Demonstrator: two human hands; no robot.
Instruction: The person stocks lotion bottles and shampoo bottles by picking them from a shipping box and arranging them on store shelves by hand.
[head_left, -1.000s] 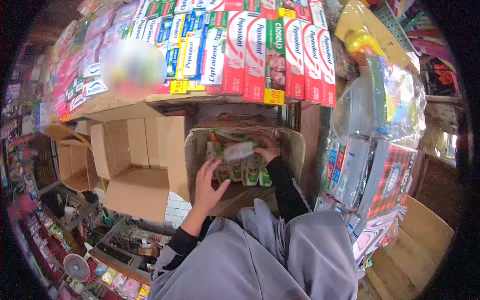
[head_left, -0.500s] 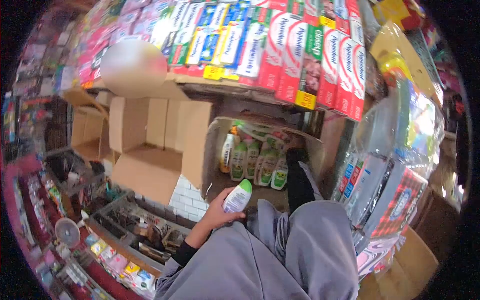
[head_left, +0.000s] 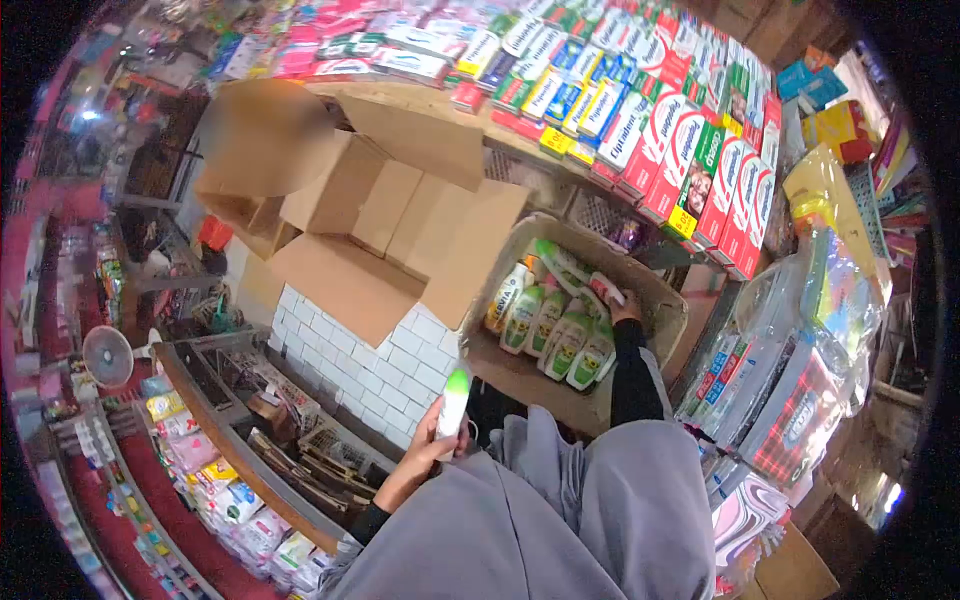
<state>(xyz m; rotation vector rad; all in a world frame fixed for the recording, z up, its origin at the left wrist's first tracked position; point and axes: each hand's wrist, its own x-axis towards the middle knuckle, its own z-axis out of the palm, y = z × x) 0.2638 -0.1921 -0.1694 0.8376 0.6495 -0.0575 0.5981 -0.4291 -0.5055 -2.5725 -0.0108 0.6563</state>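
My left hand (head_left: 432,442) is closed round a white bottle (head_left: 450,412) with a green cap, held upright above my lap and seen nearly edge-on. My right hand (head_left: 627,307) reaches into an open carton (head_left: 672,297), its fingers closed on a white bottle with red on it (head_left: 604,288). Standing in the carton below that hand are several pale bottles with green caps and labels (head_left: 566,340). A white bottle with an orange top (head_left: 508,297) stands at the carton's left side. Part of my right fingers is hidden.
An open cardboard box (head_left: 400,215) lies left of the carton, on white brick-patterned sheeting (head_left: 345,347). Toothpaste boxes (head_left: 700,190) line the shelf above. Plastic-wrapped packs (head_left: 800,400) stand on the right. A wooden-edged counter (head_left: 235,455) and a fan (head_left: 108,356) are at left.
My right hand has come into sight in the carton, on the red-and-white bottle. The bottle in my left hand has turned more upright and edge-on. The view has shifted.
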